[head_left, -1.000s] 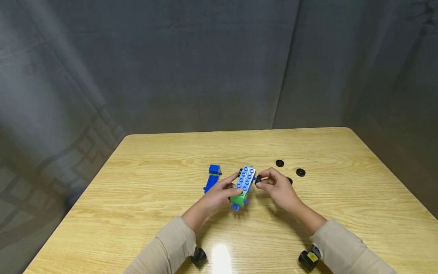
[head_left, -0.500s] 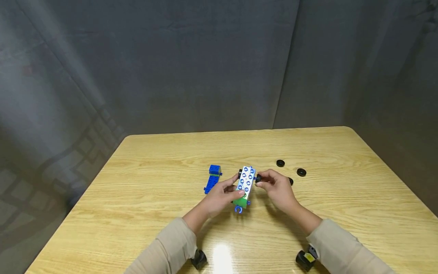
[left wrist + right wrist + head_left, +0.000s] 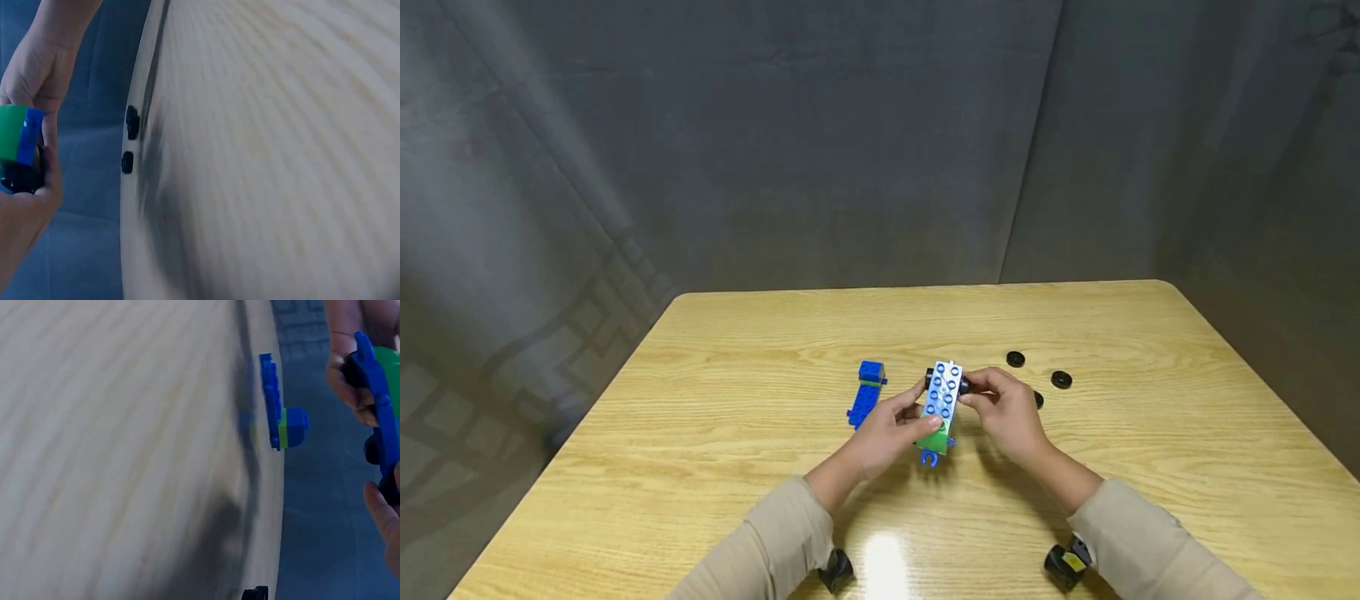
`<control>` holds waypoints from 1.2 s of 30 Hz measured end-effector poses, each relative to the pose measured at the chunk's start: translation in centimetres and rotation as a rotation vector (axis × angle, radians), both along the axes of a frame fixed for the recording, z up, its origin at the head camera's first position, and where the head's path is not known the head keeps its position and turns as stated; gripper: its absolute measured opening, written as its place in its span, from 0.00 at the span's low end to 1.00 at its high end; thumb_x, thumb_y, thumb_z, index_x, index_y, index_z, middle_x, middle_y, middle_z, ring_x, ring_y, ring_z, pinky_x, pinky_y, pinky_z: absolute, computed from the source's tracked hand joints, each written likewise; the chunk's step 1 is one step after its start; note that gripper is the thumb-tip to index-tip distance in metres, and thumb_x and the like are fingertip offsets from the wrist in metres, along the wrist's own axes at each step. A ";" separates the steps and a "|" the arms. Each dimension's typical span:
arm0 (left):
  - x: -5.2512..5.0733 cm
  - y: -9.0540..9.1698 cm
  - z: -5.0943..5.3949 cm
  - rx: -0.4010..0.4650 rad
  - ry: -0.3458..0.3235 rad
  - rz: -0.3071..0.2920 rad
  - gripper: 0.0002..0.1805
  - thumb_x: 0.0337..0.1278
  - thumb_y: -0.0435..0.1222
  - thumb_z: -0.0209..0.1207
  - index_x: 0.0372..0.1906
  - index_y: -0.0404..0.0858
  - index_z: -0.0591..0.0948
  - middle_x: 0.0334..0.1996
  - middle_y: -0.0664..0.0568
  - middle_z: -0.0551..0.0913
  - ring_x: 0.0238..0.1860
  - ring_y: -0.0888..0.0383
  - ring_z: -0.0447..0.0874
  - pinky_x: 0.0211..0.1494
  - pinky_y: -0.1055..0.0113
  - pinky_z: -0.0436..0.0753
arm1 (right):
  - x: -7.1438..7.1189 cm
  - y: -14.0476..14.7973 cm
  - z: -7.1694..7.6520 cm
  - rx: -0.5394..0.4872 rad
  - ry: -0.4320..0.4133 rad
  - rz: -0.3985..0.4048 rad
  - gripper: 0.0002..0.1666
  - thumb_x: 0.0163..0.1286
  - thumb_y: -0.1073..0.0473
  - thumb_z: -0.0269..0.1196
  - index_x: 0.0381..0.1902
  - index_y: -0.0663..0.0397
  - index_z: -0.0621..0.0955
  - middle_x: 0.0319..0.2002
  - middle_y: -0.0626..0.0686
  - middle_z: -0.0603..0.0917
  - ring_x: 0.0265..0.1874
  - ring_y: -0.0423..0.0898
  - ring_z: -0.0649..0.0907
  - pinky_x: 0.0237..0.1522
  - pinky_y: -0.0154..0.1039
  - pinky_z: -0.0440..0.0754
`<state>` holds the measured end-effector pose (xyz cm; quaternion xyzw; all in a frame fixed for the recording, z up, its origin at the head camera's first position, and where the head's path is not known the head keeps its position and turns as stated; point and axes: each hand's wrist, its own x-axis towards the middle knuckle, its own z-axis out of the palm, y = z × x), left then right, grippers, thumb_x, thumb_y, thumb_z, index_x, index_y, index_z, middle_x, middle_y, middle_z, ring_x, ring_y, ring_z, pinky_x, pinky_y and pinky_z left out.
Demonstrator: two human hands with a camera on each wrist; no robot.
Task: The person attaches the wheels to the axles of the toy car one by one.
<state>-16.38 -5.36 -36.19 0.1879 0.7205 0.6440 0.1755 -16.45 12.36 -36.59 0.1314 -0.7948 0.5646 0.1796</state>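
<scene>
A toy car of blue and green building blocks [image 3: 942, 404] is held above the table, tilted, studs facing up. My left hand [image 3: 880, 437] grips it from the left, thumb over the green end. A black wheel [image 3: 965, 386] sits against its far right side, pinched by fingers and thumb of my right hand [image 3: 1009, 412]. Another black wheel [image 3: 928, 377] is on the opposite side. From the right wrist view, the blue chassis [image 3: 381, 403] shows between both hands. Whether the pinched wheel is fully seated is hidden by my fingers.
Left of my hands, a second blue block vehicle [image 3: 867, 396] with a raised block lies on the wooden table [image 3: 737, 375]. Loose black wheels lie to the right, including one farther back [image 3: 1016, 358], another [image 3: 1062, 380], and one partly behind my right hand [image 3: 1039, 400].
The pinched wheel has come in closer against the car's right side, narrowing the gap and covering the axle end. The car has turned slightly more upright in the head view and shifted slightly right.
</scene>
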 end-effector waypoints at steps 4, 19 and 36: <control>0.1 0.1 0.8 0.001 -0.009 0.003 0.33 0.54 0.36 0.54 0.63 0.33 0.54 0.38 0.46 0.75 0.37 0.59 0.74 0.42 0.67 0.75 | -0.1 0.1 0.4 0.019 -0.003 -0.005 0.11 0.49 0.77 0.60 0.33 0.71 0.77 0.33 0.61 0.79 0.32 0.52 0.79 0.33 0.30 0.78; -0.9 0.1 0.2 0.060 -0.128 -0.033 0.38 0.48 0.32 0.58 0.64 0.36 0.53 0.46 0.43 0.71 0.39 0.56 0.75 0.42 0.64 0.75 | -0.1 1.0 0.1 0.069 -0.155 0.062 0.15 0.54 0.73 0.58 0.42 0.68 0.73 0.37 0.61 0.78 0.37 0.52 0.78 0.37 0.32 0.77; -1.1 0.2 0.7 0.021 -0.158 0.006 0.43 0.47 0.32 0.59 0.66 0.43 0.48 0.47 0.43 0.68 0.39 0.55 0.75 0.32 0.66 0.74 | -0.6 2.1 -0.2 0.082 -0.214 0.144 0.21 0.54 0.70 0.60 0.48 0.69 0.70 0.40 0.63 0.76 0.38 0.52 0.77 0.40 0.32 0.76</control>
